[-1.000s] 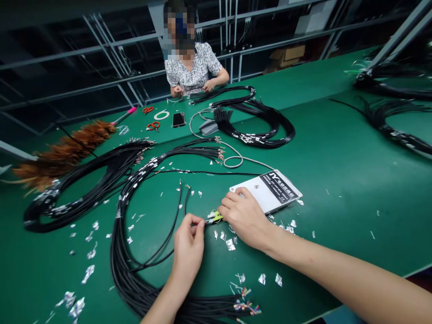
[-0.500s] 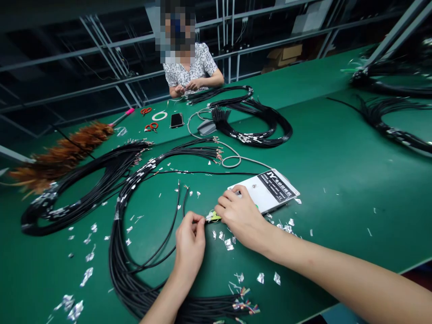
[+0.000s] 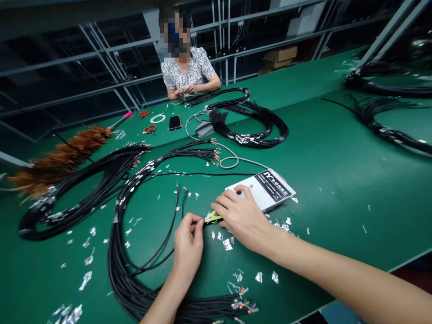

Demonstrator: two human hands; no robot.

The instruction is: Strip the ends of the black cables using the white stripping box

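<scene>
My left hand (image 3: pixel 188 246) is closed in a pinch on the end of a black cable (image 3: pixel 158 252), held at the tip of a small yellow-green tool (image 3: pixel 213 217). My right hand (image 3: pixel 241 217) lies over that tool with fingers curled on it, its fingertips touching the white flat device (image 3: pixel 266 189) with a black label. A large bundle of black cables (image 3: pixel 121 270) loops round my left forearm on the green table (image 3: pixel 337 180).
Silver foil scraps (image 3: pixel 227 244) litter the table. More cable bundles (image 3: pixel 81 198) lie left, beside a feather duster (image 3: pixel 57 157). Across the table a person (image 3: pixel 187 72) handles cables (image 3: pixel 256 121); scissors (image 3: pixel 149 129), a tape ring (image 3: pixel 157 118), a phone (image 3: pixel 174 122) and a grey pedal (image 3: pixel 204 129) lie nearby.
Both hands stay at the tool with only slight finger shifts. The view has drifted a little, and the person opposite has brought both hands together.
</scene>
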